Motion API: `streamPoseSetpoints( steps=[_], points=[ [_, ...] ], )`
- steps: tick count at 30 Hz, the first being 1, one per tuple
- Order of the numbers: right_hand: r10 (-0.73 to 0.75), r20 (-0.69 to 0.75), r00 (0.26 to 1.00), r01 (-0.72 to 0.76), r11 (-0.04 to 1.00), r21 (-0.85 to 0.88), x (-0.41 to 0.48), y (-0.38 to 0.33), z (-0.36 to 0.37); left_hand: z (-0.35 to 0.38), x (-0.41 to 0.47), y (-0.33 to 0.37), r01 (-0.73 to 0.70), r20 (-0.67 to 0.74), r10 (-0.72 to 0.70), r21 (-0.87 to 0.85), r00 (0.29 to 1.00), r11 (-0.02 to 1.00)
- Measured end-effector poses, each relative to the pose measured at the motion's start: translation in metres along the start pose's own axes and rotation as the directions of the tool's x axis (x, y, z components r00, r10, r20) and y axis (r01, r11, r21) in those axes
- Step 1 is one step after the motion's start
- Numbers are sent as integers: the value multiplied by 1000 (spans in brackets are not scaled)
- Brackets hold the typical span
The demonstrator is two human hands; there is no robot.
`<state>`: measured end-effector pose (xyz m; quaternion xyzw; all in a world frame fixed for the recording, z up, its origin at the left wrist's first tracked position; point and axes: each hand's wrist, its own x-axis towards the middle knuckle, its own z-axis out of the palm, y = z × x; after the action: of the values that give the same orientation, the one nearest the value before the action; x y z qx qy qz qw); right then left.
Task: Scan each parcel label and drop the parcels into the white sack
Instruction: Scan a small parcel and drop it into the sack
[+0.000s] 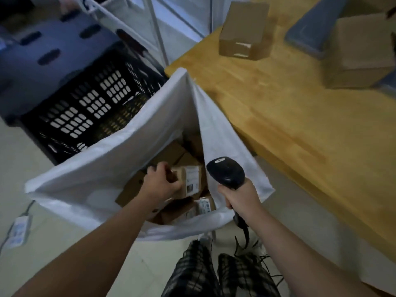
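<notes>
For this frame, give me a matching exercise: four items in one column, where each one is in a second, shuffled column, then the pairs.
Items:
1. scanner
2. labelled parcel
3. black crate
4. cardboard box

Places:
A. standing on the wooden table
B. held by the left hand in the mouth of the white sack
C. gripped in the right hand
D. beyond the sack, left of the table

Pairs: 1-C, 2-B, 3-D, 4-A
</notes>
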<state>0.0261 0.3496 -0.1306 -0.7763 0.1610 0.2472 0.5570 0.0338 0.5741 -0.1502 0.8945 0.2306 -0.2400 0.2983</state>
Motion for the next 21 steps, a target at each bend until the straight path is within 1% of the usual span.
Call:
streamPoseSetpoints(
  steps=[1, 2, 3, 5, 7, 9, 10, 12, 13, 15, 17, 21],
  points=[
    [13, -9, 1000, -13, 1000, -27, 3, 5, 4, 3, 8, -2, -36, 63, 29, 109, 998, 993],
    [25, -20, 999, -25, 998, -50, 7, 10, 8, 9, 16, -2, -87, 126, 64, 181, 990, 980],
    [35, -38, 999, -37, 997, -69, 9, 15, 10, 17, 22, -3, -136, 186, 96, 217, 978, 967],
    [36, -95, 995, -45, 995, -92, 15, 26, 12, 40, 34, -5, -204, 282, 138, 221, 949, 954],
    [17, -154, 988, -41, 987, -153, 22, 39, 9, 65, 43, -9, -255, 341, 170, 220, 924, 942],
    [14, -184, 983, -56, 973, -224, 29, 53, 6, 87, 51, -15, -267, 383, 164, 233, 909, 935],
    [20, -191, 981, -68, 967, -247, 33, 60, 5, 95, 55, -16, -277, 404, 151, 272, 902, 922],
    [45, -198, 979, -103, 950, -295, 39, 71, 5, 105, 63, -20, -315, 451, 105, 421, 887, 851],
    [58, -205, 977, -121, 942, -314, 40, 74, 6, 106, 66, -21, -327, 461, 84, 478, 883, 815],
    [72, -220, 973, -143, 935, -325, 40, 76, 9, 104, 70, -21, -318, 440, 80, 499, 895, 806],
    [73, -233, 970, -145, 940, -308, 37, 74, 10, 96, 71, -15, -327, 381, 150, 455, 912, 828],
    [50, -259, 965, -124, 952, -280, 24, 62, 0, 71, 59, 9, -377, 240, 301, 409, 923, 831]
  ],
)
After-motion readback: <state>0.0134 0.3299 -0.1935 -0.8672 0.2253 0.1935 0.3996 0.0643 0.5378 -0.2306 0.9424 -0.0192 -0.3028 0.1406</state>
